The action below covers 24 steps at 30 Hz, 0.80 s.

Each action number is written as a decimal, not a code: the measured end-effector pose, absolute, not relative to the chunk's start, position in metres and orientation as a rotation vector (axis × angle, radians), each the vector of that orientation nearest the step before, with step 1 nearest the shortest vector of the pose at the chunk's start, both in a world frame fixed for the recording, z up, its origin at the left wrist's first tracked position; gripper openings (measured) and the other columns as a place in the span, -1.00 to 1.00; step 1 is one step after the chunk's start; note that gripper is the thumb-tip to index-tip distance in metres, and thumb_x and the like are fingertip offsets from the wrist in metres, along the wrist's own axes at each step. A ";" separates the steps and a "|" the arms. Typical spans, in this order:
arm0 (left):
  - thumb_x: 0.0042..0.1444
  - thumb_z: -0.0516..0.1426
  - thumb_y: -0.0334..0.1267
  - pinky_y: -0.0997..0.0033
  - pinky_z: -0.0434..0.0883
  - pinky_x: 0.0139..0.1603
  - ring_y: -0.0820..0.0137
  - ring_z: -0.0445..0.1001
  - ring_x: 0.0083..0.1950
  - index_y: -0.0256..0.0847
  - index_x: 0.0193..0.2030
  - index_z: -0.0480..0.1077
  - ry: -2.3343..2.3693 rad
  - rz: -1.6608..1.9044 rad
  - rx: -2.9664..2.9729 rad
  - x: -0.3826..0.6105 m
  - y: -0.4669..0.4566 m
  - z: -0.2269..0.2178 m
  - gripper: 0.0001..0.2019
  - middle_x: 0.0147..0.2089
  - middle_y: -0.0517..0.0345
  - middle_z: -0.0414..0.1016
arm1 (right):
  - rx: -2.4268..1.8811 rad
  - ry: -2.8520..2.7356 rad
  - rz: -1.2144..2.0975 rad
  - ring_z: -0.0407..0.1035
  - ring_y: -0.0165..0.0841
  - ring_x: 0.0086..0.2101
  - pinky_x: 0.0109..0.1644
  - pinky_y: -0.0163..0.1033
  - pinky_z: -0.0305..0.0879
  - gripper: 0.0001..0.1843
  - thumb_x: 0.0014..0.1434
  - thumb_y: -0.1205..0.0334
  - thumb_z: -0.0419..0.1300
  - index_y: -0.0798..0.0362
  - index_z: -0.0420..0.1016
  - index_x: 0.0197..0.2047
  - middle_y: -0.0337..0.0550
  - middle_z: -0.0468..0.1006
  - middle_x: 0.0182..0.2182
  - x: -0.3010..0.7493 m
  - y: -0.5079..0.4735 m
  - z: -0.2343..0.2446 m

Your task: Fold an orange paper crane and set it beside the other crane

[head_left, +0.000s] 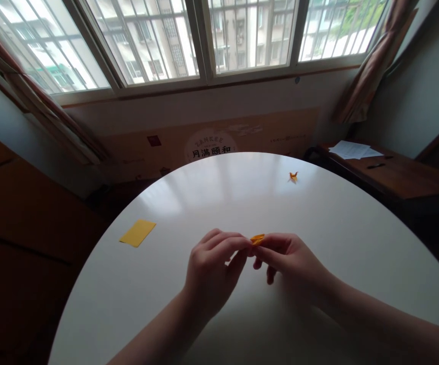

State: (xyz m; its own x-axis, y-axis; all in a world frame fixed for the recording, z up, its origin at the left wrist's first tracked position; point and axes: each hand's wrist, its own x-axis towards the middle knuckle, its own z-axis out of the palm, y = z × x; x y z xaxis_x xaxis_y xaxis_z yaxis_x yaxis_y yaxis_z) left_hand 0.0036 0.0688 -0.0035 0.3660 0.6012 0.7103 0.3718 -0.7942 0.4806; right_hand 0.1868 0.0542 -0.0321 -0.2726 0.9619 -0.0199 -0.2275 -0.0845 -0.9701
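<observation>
Above the white round table point(158, 314), a small piece of folded orange paper point(258, 239) is held between my two hands. My left hand point(213, 263) pinches its near left end between thumb and fingertips. From the other side, my right hand point(290, 256) grips it with thumb and index finger, the other fingers curled below. Fingertips cover part of the paper, so its full shape is hidden. Toward the far right of the tabletop stands a small orange origami crane point(293, 176). A yellow square of paper point(138, 233) lies flat on the left side.
White papers point(352, 149) and a small dark object point(376, 166) lie on a brown wooden table point(405, 177) at the right. Barred windows point(249, 35) and curtains point(379, 61) are beyond the table. A brown wooden cabinet point(17, 243) stands at the left.
</observation>
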 end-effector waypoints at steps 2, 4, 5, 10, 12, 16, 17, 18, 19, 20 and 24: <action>0.08 0.28 -0.53 0.40 0.47 -0.29 0.41 0.49 -0.32 -0.18 -0.23 0.53 0.824 1.414 2.468 0.003 0.068 0.000 -0.81 -0.26 0.13 0.64 | -0.920 -1.192 1.522 0.48 -0.35 -0.39 -0.54 -0.42 0.40 -0.79 0.13 0.10 0.39 -0.04 0.70 -0.17 -0.14 0.60 -0.41 0.186 0.050 -0.030; 0.07 0.28 -0.56 0.40 0.46 -0.28 0.42 0.48 -0.32 -0.17 -0.22 0.53 0.785 1.417 2.514 0.003 0.067 0.003 -0.79 -0.26 0.16 0.64 | -0.911 -1.191 1.501 0.49 -0.36 -0.39 -0.53 -0.42 0.40 -0.80 0.12 0.14 0.40 -0.05 0.70 -0.15 -0.14 0.62 -0.40 0.185 0.046 -0.028; 0.06 0.27 -0.57 0.41 0.45 -0.28 0.43 0.48 -0.33 -0.17 -0.22 0.52 0.768 1.417 2.529 0.003 0.066 0.005 -0.78 -0.26 0.16 0.64 | -0.907 -1.198 1.492 0.49 -0.36 -0.39 -0.52 -0.42 0.40 -0.80 0.12 0.15 0.40 -0.06 0.69 -0.15 -0.13 0.62 -0.39 0.185 0.045 -0.027; 0.04 0.27 -0.61 0.40 0.44 -0.27 0.43 0.48 -0.32 -0.21 -0.19 0.48 0.684 1.405 2.585 0.002 0.062 0.009 -0.74 -0.25 0.13 0.63 | -0.916 -1.280 1.402 0.50 -0.36 -0.39 -0.50 -0.42 0.41 -0.81 0.13 0.18 0.39 -0.07 0.70 -0.15 -0.14 0.63 -0.39 0.186 0.039 -0.026; 0.04 0.25 -0.62 0.40 0.43 -0.27 0.44 0.47 -0.33 -0.21 -0.21 0.44 0.666 1.391 2.578 0.002 0.061 0.010 -0.74 -0.26 0.13 0.62 | -0.924 -1.322 1.347 0.49 -0.36 -0.40 -0.50 -0.41 0.40 -0.82 0.15 0.18 0.38 -0.08 0.69 -0.14 -0.15 0.63 -0.40 0.187 0.038 -0.025; 0.05 0.22 -0.62 0.43 0.41 -0.33 0.49 0.40 -0.39 -0.19 -0.29 0.35 0.709 1.376 2.438 0.006 0.059 0.007 -0.75 -0.30 0.18 0.58 | -0.915 -1.413 1.219 0.47 -0.39 -0.42 -0.48 -0.42 0.37 -0.85 0.15 0.23 0.38 -0.08 0.70 -0.17 -0.18 0.62 -0.43 0.189 0.038 -0.022; 0.05 0.21 -0.61 0.45 0.40 -0.36 0.49 0.38 -0.40 -0.18 -0.31 0.33 0.739 1.376 2.378 0.007 0.059 0.005 -0.76 -0.31 0.19 0.57 | -0.914 -1.421 1.192 0.47 -0.39 -0.42 -0.48 -0.43 0.36 -0.86 0.13 0.24 0.39 -0.08 0.71 -0.19 -0.18 0.63 -0.43 0.189 0.039 -0.021; 0.06 0.21 -0.60 0.48 0.40 -0.38 0.50 0.37 -0.41 -0.18 -0.33 0.32 0.774 1.375 2.315 0.007 0.058 0.003 -0.77 -0.33 0.20 0.56 | -0.919 -1.420 1.175 0.47 -0.39 -0.42 -0.48 -0.42 0.36 -0.87 0.12 0.25 0.40 -0.06 0.71 -0.21 -0.18 0.63 -0.43 0.189 0.039 -0.021; 0.07 0.20 -0.58 0.50 0.39 -0.41 0.51 0.37 -0.42 -0.17 -0.33 0.31 0.811 1.376 2.253 0.008 0.057 0.001 -0.78 -0.33 0.21 0.55 | -0.929 -1.407 1.169 0.47 -0.39 -0.43 -0.48 -0.42 0.37 -0.87 0.10 0.24 0.41 -0.05 0.71 -0.22 -0.18 0.63 -0.44 0.188 0.039 -0.020; 0.08 0.20 -0.56 0.51 0.39 -0.42 0.51 0.37 -0.42 -0.17 -0.34 0.31 0.852 1.374 2.193 0.009 0.056 -0.001 -0.79 -0.33 0.21 0.54 | -0.944 -1.383 1.175 0.46 -0.39 -0.44 -0.50 -0.41 0.37 -0.87 0.09 0.23 0.42 -0.03 0.70 -0.24 -0.17 0.63 -0.44 0.188 0.040 -0.020; 0.10 0.20 -0.49 0.53 0.40 -0.44 0.53 0.36 -0.46 -0.17 -0.32 0.34 0.962 1.358 1.979 0.012 0.053 -0.010 -0.85 -0.34 0.21 0.53 | -0.954 -1.277 1.216 0.48 -0.35 -0.42 -0.57 -0.41 0.39 -0.84 0.05 0.16 0.44 0.00 0.66 -0.28 -0.15 0.62 -0.41 0.186 0.040 -0.024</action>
State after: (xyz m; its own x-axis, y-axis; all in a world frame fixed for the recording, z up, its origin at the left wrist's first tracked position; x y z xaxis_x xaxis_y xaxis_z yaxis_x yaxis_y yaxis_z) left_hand 0.0118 0.0528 -0.0101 0.2336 0.8038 0.5472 0.2494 -0.5935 0.7653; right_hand 0.1858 0.0404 -0.0237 -0.0991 0.9808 0.1677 -0.1197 0.1556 -0.9805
